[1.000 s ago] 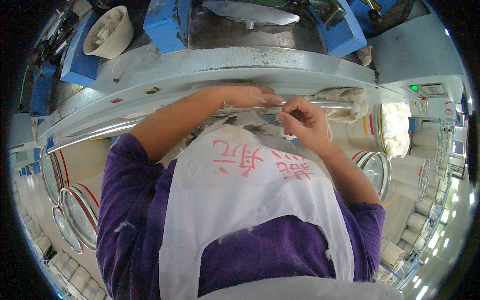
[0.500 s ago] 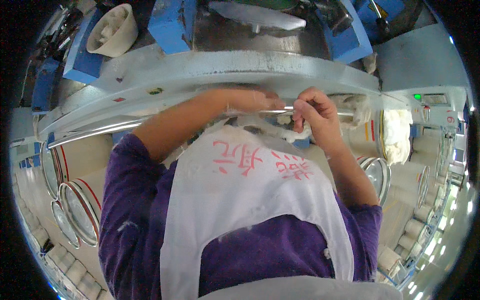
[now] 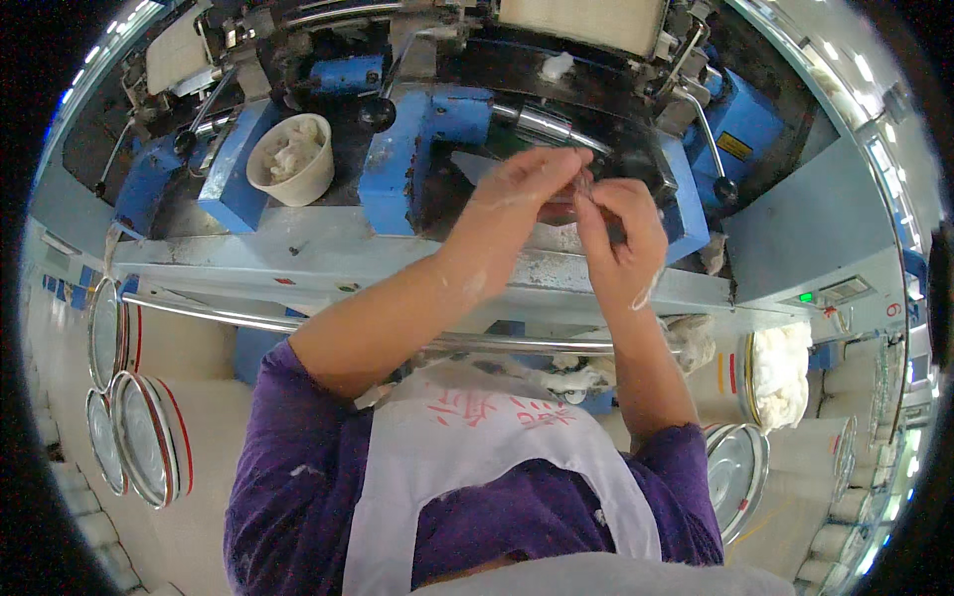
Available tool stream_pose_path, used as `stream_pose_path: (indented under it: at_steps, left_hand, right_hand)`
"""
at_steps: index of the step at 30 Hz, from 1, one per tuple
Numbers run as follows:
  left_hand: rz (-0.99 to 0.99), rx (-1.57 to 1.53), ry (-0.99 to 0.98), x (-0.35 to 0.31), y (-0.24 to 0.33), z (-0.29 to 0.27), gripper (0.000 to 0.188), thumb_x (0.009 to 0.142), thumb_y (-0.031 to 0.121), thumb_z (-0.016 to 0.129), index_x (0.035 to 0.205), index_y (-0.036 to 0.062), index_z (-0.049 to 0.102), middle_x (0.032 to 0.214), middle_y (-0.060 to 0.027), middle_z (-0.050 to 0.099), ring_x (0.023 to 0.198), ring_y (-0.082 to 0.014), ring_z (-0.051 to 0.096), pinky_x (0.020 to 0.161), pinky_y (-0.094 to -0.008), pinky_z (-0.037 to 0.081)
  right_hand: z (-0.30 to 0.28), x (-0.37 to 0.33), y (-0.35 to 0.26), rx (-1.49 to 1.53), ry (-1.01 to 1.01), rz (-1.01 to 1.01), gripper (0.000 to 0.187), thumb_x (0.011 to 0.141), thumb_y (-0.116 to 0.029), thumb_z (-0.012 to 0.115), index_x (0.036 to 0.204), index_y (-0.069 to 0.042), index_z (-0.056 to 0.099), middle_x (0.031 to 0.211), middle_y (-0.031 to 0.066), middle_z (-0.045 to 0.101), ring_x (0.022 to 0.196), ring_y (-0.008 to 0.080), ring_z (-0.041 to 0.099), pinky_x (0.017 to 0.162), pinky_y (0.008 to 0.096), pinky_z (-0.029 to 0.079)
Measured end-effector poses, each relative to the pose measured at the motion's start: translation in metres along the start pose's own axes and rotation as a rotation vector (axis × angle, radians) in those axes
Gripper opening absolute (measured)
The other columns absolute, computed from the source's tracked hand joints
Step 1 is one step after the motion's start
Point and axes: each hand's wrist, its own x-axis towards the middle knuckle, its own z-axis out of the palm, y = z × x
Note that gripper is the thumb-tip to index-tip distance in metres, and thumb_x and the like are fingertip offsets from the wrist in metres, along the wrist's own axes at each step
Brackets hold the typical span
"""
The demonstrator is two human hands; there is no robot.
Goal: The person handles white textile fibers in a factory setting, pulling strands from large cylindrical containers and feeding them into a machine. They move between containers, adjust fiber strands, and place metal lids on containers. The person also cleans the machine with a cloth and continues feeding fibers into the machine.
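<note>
My left hand (image 3: 522, 189) and my right hand (image 3: 626, 233) meet above the machine bed (image 3: 556, 238), between two blue brackets. The fingertips of both are pinched close together. Something small and dark seems to sit between them, but it is too blurred and covered to name. A grey flat piece (image 3: 472, 167) lies on the bed, partly behind my left hand. Just beyond the fingers is a shiny metal roller (image 3: 547, 124). White fluff clings to my right wrist.
A white bowl of fluffy fibre (image 3: 291, 164) stands left, beside a blue bracket (image 3: 393, 179). Levers with black knobs (image 3: 378, 114) stick out beyond. A metal rail (image 3: 497, 344) crosses in front of me. Tall cans (image 3: 144, 437) stand at left and right, one heaped with white fibre (image 3: 780, 377).
Both hands have moved forward and up, from beside the metal rail to over the machine bed. They have come closer together. The view has tilted up, showing more of the machine.
</note>
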Motion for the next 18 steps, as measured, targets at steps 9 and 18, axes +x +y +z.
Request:
stream_pose_path:
  at_steps: [9,18]
  left_hand:
    - [0.391,0.13,0.191,0.088,0.011,-0.029,0.016,0.087,0.015,0.069,0.097,0.0031,0.066,0.085,-0.0053,0.065,0.08,-0.0158,0.06,0.072,-0.0316,0.047]
    - [0.331,-0.096,0.16,0.192,0.017,-0.032,0.022,0.093,0.021,0.055,0.106,0.0035,0.061,0.095,-0.0152,0.063,0.091,-0.0324,0.061,0.082,-0.0462,0.049]
  right_hand:
    - [0.047,0.068,0.057,0.395,-0.225,0.533,0.032,0.089,-0.037,0.068,0.088,-0.005,0.068,0.079,0.0062,0.067,0.069,0.0142,0.064,0.059,0.029,0.052]
    - [0.106,0.116,0.141,-0.696,-0.209,0.008,0.012,0.089,-0.012,0.057,0.094,-0.006,0.066,0.099,0.0173,0.067,0.093,0.0326,0.066,0.079,0.0424,0.053]
